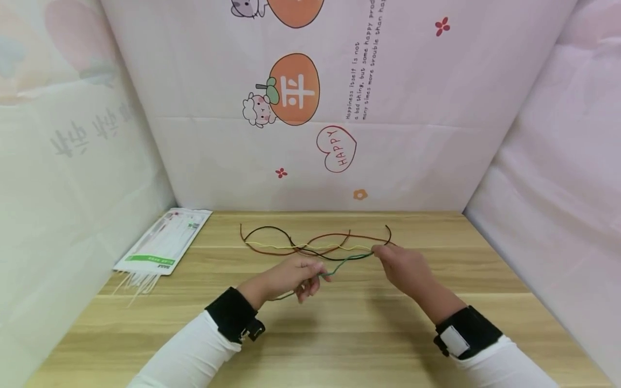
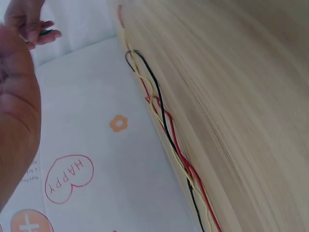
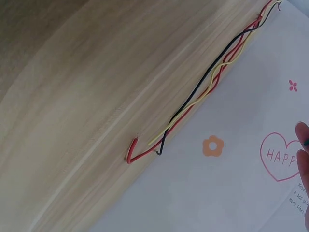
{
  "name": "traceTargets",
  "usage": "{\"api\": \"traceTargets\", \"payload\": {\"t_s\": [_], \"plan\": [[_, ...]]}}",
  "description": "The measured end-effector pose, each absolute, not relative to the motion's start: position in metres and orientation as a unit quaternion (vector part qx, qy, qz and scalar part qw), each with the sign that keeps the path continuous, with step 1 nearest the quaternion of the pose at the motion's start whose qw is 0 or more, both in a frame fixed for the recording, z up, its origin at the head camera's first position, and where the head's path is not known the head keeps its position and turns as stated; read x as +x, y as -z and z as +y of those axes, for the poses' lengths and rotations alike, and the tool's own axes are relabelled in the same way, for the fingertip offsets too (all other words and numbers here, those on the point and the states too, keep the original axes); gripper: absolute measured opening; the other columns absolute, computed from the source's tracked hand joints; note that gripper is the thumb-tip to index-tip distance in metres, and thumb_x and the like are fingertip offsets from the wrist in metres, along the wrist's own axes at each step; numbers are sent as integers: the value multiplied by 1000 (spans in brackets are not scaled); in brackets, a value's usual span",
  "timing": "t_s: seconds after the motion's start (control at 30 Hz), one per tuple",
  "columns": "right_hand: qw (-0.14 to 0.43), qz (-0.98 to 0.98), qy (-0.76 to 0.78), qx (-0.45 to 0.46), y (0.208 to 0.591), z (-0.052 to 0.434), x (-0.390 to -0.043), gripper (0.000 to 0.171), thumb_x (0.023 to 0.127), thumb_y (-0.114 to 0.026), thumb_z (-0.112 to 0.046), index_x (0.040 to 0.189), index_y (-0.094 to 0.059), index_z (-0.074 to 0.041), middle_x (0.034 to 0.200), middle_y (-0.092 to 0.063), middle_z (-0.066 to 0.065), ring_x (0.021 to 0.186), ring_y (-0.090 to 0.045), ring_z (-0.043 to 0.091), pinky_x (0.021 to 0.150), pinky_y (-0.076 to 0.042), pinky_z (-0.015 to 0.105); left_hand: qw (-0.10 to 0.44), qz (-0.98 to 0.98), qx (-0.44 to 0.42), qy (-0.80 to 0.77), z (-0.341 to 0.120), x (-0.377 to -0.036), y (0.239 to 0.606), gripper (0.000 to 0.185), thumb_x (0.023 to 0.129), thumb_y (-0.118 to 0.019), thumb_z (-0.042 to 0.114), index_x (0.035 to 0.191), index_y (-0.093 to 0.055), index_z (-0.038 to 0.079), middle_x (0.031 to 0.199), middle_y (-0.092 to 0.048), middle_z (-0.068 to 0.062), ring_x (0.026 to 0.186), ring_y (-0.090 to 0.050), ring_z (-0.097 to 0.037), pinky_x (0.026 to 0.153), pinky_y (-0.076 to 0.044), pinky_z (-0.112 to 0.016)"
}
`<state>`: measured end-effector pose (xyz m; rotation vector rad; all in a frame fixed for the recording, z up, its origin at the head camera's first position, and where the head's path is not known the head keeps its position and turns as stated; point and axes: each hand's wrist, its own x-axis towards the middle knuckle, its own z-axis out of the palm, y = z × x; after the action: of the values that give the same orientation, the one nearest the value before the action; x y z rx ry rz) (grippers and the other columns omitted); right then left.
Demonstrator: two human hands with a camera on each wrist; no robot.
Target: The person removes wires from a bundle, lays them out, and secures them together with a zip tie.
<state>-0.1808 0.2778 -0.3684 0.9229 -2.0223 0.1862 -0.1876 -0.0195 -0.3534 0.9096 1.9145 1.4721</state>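
My left hand [image 1: 316,274] pinches a thin green wire [image 1: 346,261] near its middle, and the wire's tail trails back under the wrist. My right hand [image 1: 378,253] pinches the same wire's far end, so it runs slack between the two hands just above the wooden table [image 1: 339,334]. Behind the hands lie a black wire [image 1: 271,229], a red wire [image 1: 339,235] and a yellow wire [image 1: 310,247], loosely crossed. In the left wrist view my palm [image 2: 17,111] fills the left side, and fingers [image 2: 29,24] at the top hold a bit of green. The right wrist view shows the red wire's end [image 3: 130,153] and one fingertip [image 3: 303,145].
A flat plastic packet of white cable ties [image 1: 165,242] lies at the table's back left, with ties spilling toward the front. Printed cloth walls [image 1: 301,108] close in the table at the back and on both sides.
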Motion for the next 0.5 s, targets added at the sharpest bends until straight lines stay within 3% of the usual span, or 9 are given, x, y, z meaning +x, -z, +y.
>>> {"api": "traceTargets", "payload": {"t_s": [0.1,0.3,0.37,0.5], "plan": [[446,-808,-74,377,365,277,-182,36,107,-32,-25,94,-61,-8,66,-60,2,44,-47,12,36,-31,22,303,694,332,-562,-24,-190,351,36,105,-40,22,111,-64,-6,65,-50,-1,49,-41,-9,48,-37,-24],[471,-799,-57,370,360,277,-188,39,106,-32,-19,92,-67,-10,61,-56,1,43,-47,13,35,-33,26,315,704,311,-555,-26,-191,351,30,104,-43,12,108,-61,-11,63,-43,2,51,-34,-10,51,-34,-24],[473,-800,-45,366,359,279,-190,42,105,-29,-17,92,-68,-10,60,-55,1,43,-47,14,34,-32,28,270,746,319,-519,-26,-190,352,31,105,-40,14,106,-63,-7,62,-40,1,51,-32,-12,55,-36,-25],[446,-818,-24,362,358,281,-191,35,98,-33,-5,94,-68,-11,56,-48,-1,41,-30,9,35,-23,25,110,864,324,-369,-26,-191,355,28,104,-43,19,106,-68,5,75,-60,-2,66,-53,-13,71,-47,-31]]}}
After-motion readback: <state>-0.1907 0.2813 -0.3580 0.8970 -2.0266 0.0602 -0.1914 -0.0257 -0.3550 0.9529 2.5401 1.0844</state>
